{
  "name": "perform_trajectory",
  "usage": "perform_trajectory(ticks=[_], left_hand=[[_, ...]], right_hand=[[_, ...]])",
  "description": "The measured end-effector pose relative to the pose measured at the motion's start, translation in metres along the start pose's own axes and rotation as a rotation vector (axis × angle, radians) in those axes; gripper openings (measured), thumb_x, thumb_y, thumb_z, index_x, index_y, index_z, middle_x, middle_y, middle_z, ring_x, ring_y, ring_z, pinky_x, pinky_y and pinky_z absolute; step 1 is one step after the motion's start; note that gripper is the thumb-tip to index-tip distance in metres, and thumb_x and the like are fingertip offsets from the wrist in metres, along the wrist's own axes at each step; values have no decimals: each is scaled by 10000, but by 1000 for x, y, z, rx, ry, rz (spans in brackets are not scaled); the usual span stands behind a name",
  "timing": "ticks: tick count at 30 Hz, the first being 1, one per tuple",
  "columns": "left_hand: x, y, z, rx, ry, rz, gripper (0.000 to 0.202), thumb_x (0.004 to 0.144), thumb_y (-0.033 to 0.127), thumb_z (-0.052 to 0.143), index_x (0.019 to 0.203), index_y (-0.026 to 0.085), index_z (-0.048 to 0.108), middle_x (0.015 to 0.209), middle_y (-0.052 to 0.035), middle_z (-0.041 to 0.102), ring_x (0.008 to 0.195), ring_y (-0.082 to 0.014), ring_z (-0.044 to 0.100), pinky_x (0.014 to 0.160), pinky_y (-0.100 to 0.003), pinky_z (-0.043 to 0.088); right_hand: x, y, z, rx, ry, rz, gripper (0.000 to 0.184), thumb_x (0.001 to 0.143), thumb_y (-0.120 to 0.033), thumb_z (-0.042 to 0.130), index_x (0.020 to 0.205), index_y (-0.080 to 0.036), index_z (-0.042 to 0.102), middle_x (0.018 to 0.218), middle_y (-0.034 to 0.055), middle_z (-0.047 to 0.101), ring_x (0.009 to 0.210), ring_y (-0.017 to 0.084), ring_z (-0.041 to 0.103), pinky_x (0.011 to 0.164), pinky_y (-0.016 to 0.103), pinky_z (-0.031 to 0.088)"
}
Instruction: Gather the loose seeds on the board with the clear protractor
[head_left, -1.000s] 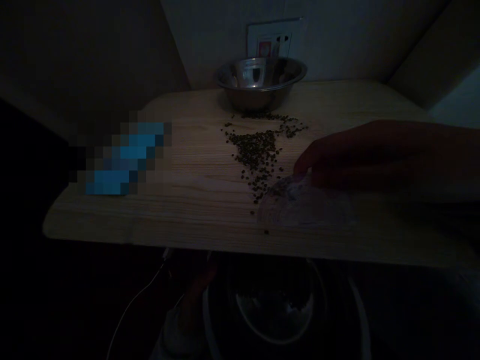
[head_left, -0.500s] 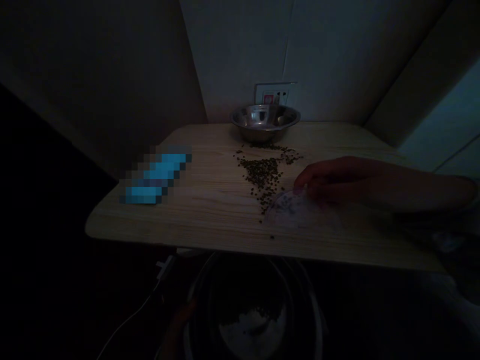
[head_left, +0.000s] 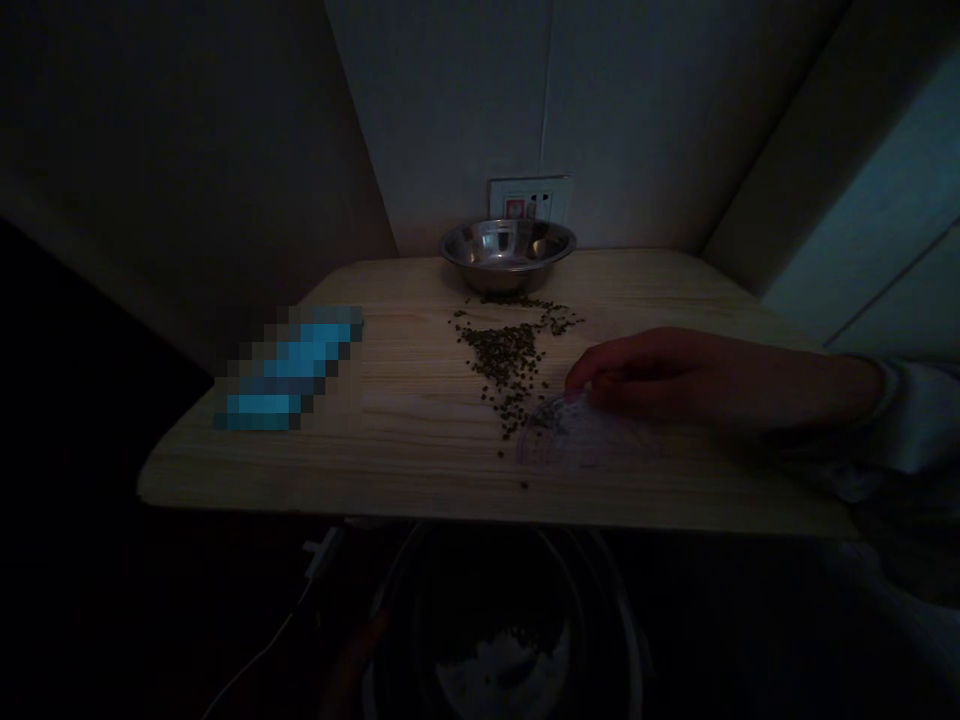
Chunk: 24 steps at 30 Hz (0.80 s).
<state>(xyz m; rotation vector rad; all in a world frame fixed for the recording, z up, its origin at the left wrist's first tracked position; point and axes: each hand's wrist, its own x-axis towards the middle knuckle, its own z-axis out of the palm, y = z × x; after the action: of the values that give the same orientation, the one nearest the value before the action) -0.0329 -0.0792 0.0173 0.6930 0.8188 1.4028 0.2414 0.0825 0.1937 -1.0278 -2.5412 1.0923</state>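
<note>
My right hand (head_left: 637,370) is closed, thumb and fingers pinching a clear, thin plastic piece (head_left: 585,440) with a curved edge. The plastic rests low over the tabletop, at the right side of a scatter of small dark seed-like grains (head_left: 502,360). Below the table's front edge a round pot (head_left: 634,630) with a pale rim stands in deep shadow. More dark grains lie over the light bottom inside it. At its left rim is my left hand (head_left: 356,655), dim, with its fingers curled against the side.
A steel bowl (head_left: 508,265) stands at the back of the wooden table (head_left: 405,450), before a wall socket (head_left: 551,195). On the left lies a blurred-out, glowing blue rectangle (head_left: 292,370). A white plug with a cord (head_left: 319,555) hangs below the table.
The view has shifted, so the table's things sit slightly farther left. My right hand and the plastic remain by the grains, with more sleeve showing. My left hand stays at the pot.
</note>
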Motion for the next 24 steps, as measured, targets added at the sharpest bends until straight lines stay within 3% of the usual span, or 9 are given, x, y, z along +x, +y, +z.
perform_trajectory(ticks=[5,13,17,24], left_hand=[[11,-2,4,-32,9,-86,281,863,380,542,995,149,632,1045,-87,627,967,-226,593,855,-425,468],[29,-4,26,-48,50,-152,285,870,352,537,1063,158,617,1172,-109,580,1045,-240,560,897,-445,447],[35,-10,29,-44,55,-149,284,872,328,536,1097,168,606,1187,-105,568,1062,-247,547,910,-452,435],[44,-17,25,-19,32,-166,254,869,328,541,1048,169,623,1192,-93,566,1090,-249,530,937,-456,407]], right_hand=[[0,10,-1,-40,13,-33,317,860,-385,421,986,-169,616,947,21,632,840,125,567,741,254,431],[-8,15,4,-51,20,-15,316,873,-369,379,964,-172,608,656,-14,536,540,62,449,455,186,346],[-9,15,11,-41,-23,-54,210,879,-259,406,962,-227,596,613,-66,516,493,12,423,437,127,332],[8,15,14,-158,121,-182,183,863,-224,440,910,-202,616,641,-70,589,494,-1,486,445,114,360]])
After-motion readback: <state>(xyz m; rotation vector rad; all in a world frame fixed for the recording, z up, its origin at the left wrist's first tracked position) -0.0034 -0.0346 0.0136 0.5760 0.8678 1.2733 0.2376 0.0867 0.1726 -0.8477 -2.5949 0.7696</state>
